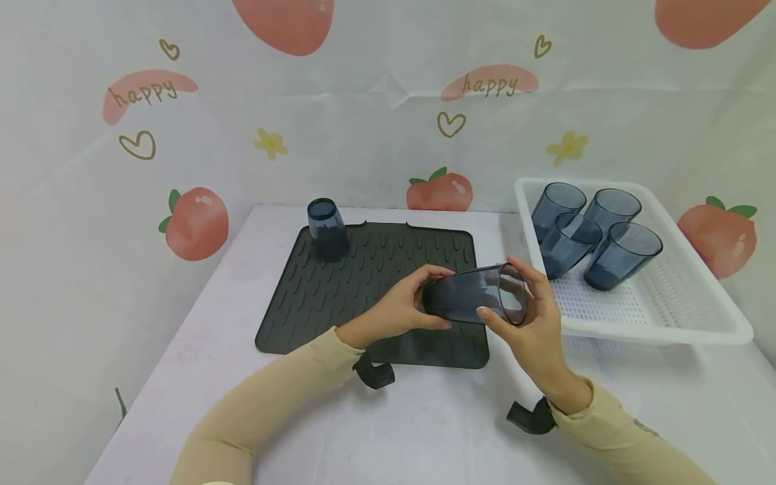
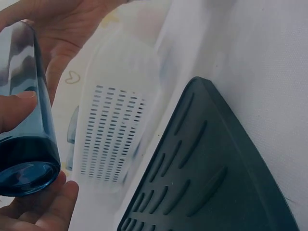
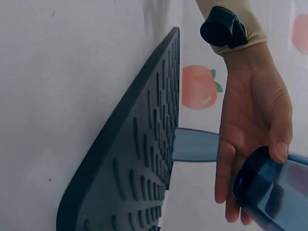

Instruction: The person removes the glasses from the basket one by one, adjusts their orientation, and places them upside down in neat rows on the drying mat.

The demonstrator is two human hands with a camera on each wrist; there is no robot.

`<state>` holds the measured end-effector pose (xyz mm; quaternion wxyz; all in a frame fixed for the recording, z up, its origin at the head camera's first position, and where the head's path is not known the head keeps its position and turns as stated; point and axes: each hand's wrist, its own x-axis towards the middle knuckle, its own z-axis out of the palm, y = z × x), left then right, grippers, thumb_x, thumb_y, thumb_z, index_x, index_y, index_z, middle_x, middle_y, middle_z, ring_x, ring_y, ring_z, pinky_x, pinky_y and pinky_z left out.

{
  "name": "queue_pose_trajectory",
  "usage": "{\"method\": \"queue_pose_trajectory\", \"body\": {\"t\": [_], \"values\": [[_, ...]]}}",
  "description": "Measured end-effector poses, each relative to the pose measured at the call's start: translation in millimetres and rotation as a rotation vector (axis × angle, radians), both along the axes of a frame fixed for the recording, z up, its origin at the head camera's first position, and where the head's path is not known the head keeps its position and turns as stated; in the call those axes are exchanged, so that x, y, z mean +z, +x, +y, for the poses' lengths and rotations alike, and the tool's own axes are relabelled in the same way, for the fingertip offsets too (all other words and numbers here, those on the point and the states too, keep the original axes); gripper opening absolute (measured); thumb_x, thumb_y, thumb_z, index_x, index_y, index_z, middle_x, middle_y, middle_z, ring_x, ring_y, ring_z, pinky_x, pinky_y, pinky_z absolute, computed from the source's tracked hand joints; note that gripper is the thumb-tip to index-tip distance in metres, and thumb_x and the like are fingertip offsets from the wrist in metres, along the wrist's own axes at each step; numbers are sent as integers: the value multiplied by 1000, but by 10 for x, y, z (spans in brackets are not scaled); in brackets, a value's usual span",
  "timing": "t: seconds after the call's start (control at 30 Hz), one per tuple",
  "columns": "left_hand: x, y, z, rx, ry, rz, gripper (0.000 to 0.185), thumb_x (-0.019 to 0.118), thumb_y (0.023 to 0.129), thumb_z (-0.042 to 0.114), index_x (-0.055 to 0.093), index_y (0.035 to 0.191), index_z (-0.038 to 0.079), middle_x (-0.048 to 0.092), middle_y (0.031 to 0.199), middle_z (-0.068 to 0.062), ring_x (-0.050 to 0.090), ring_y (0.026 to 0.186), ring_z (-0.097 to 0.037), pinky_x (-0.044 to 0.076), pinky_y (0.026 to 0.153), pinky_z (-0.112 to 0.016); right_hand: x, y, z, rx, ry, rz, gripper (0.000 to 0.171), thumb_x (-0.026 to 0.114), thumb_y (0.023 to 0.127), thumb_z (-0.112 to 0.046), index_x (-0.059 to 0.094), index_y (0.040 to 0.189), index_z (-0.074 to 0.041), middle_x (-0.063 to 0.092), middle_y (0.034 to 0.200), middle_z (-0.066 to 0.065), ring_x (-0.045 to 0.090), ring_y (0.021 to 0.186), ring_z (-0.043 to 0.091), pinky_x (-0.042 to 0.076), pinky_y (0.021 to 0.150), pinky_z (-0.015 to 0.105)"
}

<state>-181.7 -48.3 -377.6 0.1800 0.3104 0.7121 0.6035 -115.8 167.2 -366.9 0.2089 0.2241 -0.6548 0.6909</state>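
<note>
A blue-tinted drinking glass (image 1: 463, 295) is held on its side above the right part of a dark ribbed drying mat (image 1: 315, 296). My left hand (image 1: 403, 306) grips its thick base end, thumb below and fingers above. With the thumb and fingers of my right hand (image 1: 536, 330), I grip the open end near the rim, which faces right. The left wrist view shows the glass's base (image 2: 29, 175) close up. Another blue glass (image 1: 328, 232) stands upside down on the mat's far left corner.
At the right stands a white perforated plastic basket (image 1: 655, 333). Several blue glasses (image 1: 624, 252) lean in its left part, rims up. A white cloth (image 1: 388, 438) covers the table, and a printed fruit-pattern sheet (image 1: 351, 135) hangs behind.
</note>
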Motion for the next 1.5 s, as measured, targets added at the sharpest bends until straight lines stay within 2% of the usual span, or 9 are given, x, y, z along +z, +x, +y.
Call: {"method": "queue_pose_trajectory", "body": {"t": [0.33, 0.57, 0.7, 0.83, 1.0, 1.17, 1.27, 1.5], "values": [[-18, 14, -6, 52, -15, 60, 73, 82, 72, -3, 48, 135, 12, 50, 128, -9, 52, 106, -19, 55, 85, -24, 51, 7, 1, 11, 42, -5, 81, 65, 69, 28, 35, 141, 9, 45, 128, 6, 58, 115, 13, 55, 81, 18], [-70, -4, -70, 68, 3, 60, 73, 85, 70, 2, 53, 134, 16, 54, 124, -5, 53, 98, -19, 53, 77, -23, 63, 20, 55, 42, 85, -97, 84, 67, 69, 28, 33, 142, 5, 43, 128, 10, 56, 114, 13, 56, 80, 18], [-78, -31, -115, 68, 54, 50, 72, 85, 70, 1, 54, 133, 15, 53, 130, -3, 56, 105, -22, 56, 84, -28, 62, 31, 92, 24, 152, -161, 88, 71, 68, 25, 32, 143, 1, 43, 129, 13, 54, 111, 14, 55, 80, 17], [-37, -41, -156, 69, 99, 46, 72, 85, 69, -1, 55, 133, 13, 53, 133, -5, 56, 111, -26, 57, 87, -35, 45, 33, 129, 21, 192, -197, 90, 74, 66, 24, 31, 142, 2, 45, 127, 10, 56, 105, 11, 56, 78, 17], [33, -39, -199, 84, 121, 51, 71, 85, 68, -4, 56, 130, 13, 54, 129, -7, 59, 107, -26, 58, 85, -37, 17, 25, 159, 64, 188, -214, 90, 75, 64, 24, 33, 141, 1, 45, 130, 4, 58, 105, 9, 58, 76, 21], [111, -24, -227, 80, 181, 12, 70, 82, 67, -11, 55, 130, 7, 54, 126, -11, 62, 104, -27, 58, 85, -40, 7, 31, 171, 37, 299, -262, 88, 79, 69, 14, 32, 142, -4, 41, 136, -3, 55, 111, 6, 55, 80, 18], [152, -13, -231, 78, 212, -8, 69, 80, 67, -13, 54, 129, 4, 54, 127, -13, 64, 104, -27, 57, 85, -42, 4, 31, 171, 26, 354, -279, 87, 80, 71, 8, 31, 142, -4, 39, 137, -1, 53, 112, 6, 53, 83, 18], [196, 3, -223, 54, 294, -31, 71, 76, 66, -19, 50, 130, -2, 52, 127, -13, 64, 102, -26, 57, 84, -44, -23, 24, 163, 48, 390, -291, 86, 82, 71, 5, 33, 141, -4, 38, 138, 6, 52, 111, 7, 54, 83, 20]]}}
